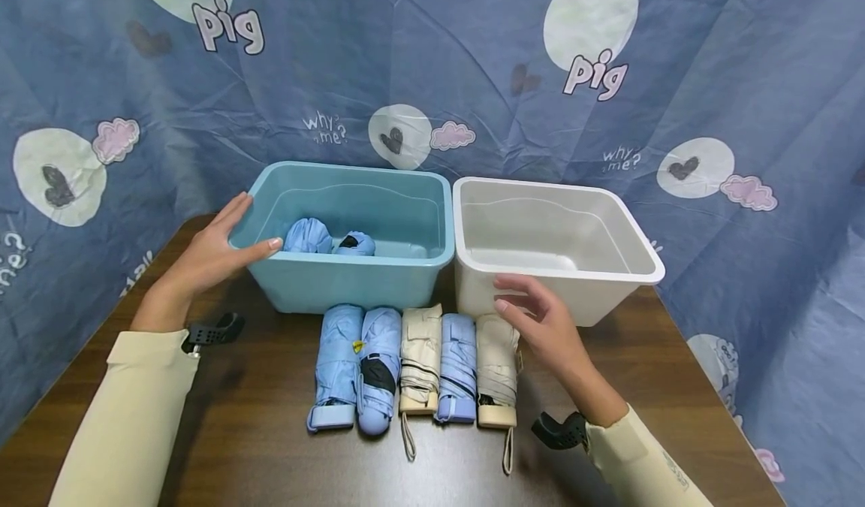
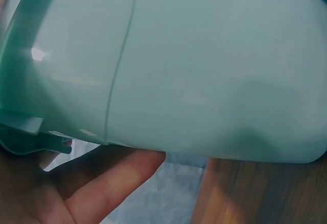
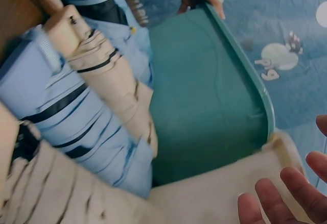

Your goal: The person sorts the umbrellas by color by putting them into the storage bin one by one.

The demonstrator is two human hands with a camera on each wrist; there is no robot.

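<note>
Overhead access open at teal bin (image 1: 351,285) and white bin (image 1: 588,294); low frontal access obstructed.
Five folded umbrellas (image 1: 420,342) lie side by side across the front; bare table (image 1: 257,417) flanks the row. Patterned curtain (image 1: 473,49) bounds the rear.

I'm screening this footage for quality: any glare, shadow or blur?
Head view: soft sheen on the table toward the bottom edge; left wrist view: small bright glare spot on the teal bin, with a dim shadow lower right; right wrist view: umbrellas look slightly blurred.
</note>
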